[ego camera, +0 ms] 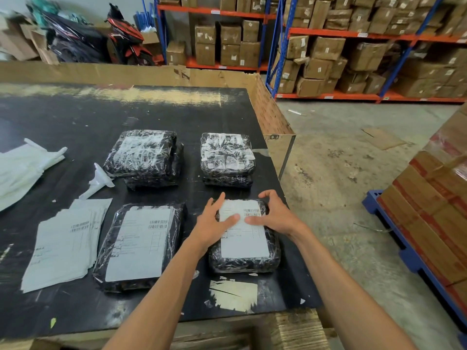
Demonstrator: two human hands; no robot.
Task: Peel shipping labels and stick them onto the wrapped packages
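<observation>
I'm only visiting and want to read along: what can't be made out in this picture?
- Print on the label under both hands: blurred, too small, head view.
- Its middle: covered by the left hand and right hand.
- The white bags: cut off by the left edge.
- Far packages: labels lost in wrap glare.

Warehouse packing area. Black table (75,117) as landmark: behind and right of it, blue-and-orange pallet racking (283,46) stacked with taped cardboard cartons (326,48). Bare concrete floor (341,173) right of table. Farther right, blue pallet (386,223) loaded with cartons. Parked motorbike (126,39) behind table, left of racking.
</observation>
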